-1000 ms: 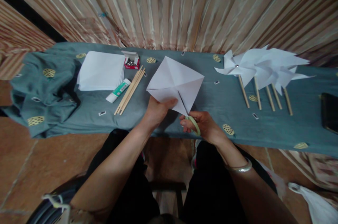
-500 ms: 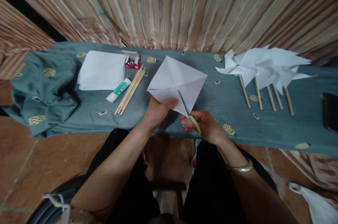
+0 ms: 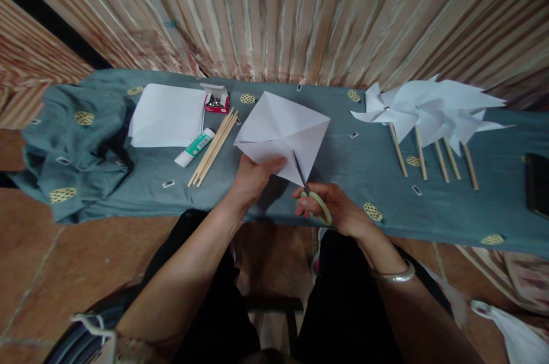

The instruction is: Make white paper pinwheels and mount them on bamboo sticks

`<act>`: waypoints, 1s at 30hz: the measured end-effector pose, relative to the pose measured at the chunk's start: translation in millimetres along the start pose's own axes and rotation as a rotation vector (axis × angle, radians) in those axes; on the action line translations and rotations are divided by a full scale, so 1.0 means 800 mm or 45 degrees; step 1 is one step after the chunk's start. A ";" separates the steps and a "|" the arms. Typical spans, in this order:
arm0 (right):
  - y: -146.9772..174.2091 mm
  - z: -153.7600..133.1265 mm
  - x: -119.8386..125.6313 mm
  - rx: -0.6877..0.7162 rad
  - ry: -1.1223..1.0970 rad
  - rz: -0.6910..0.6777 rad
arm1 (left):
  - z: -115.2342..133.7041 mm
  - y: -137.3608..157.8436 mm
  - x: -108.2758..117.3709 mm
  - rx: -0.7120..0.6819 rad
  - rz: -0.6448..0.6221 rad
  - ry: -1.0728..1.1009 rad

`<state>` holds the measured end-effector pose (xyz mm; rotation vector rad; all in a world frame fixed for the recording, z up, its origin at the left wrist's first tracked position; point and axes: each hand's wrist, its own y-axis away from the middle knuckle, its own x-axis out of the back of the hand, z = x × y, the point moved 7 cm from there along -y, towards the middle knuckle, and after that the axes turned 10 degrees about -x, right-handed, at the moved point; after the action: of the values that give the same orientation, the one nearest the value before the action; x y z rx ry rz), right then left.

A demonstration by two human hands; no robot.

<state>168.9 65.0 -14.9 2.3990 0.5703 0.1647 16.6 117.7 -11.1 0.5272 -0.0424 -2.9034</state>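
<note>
Over the bench [image 3: 338,170], I see the left hand [image 3: 256,175] pinching the paper square [image 3: 281,115], the right hand [image 3: 332,205] gripping the scissors [image 3: 318,197]. More dark blade [image 3: 299,168] shows at the paper's near corner than a moment ago; despite blur, this cut seems nearly done.

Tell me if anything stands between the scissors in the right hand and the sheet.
Nothing visible does: the scissors in the right hand reach the sheet directly. The thumb of the left hand lies on it, left of the blades; the underside is hidden.
</note>
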 end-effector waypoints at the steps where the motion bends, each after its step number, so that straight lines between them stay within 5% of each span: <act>1: 0.004 -0.001 0.001 -0.012 0.035 -0.038 | 0.004 -0.004 0.003 -0.016 0.016 0.019; 6: 0.020 0.009 0.031 -0.187 0.132 -0.108 | 0.030 -0.024 0.027 -0.161 0.091 0.032; 11: 0.026 -0.002 0.112 0.158 -0.039 0.569 | 0.025 -0.016 0.036 -0.093 0.053 -0.229; 14: 0.027 -0.010 0.132 0.335 -0.189 0.757 | 0.005 0.000 0.023 0.057 -0.114 -0.328; 20: 0.000 -0.021 0.123 0.312 -0.216 0.645 | -0.012 0.020 -0.003 0.146 -0.399 -0.338; 30: -0.007 -0.021 0.107 0.226 -0.406 0.471 | -0.006 0.014 0.006 0.213 -0.300 -0.337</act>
<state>239.3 116.3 -8.0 2.6127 -0.0085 -0.1155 16.1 106.1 -16.8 0.1778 -0.2802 -3.2008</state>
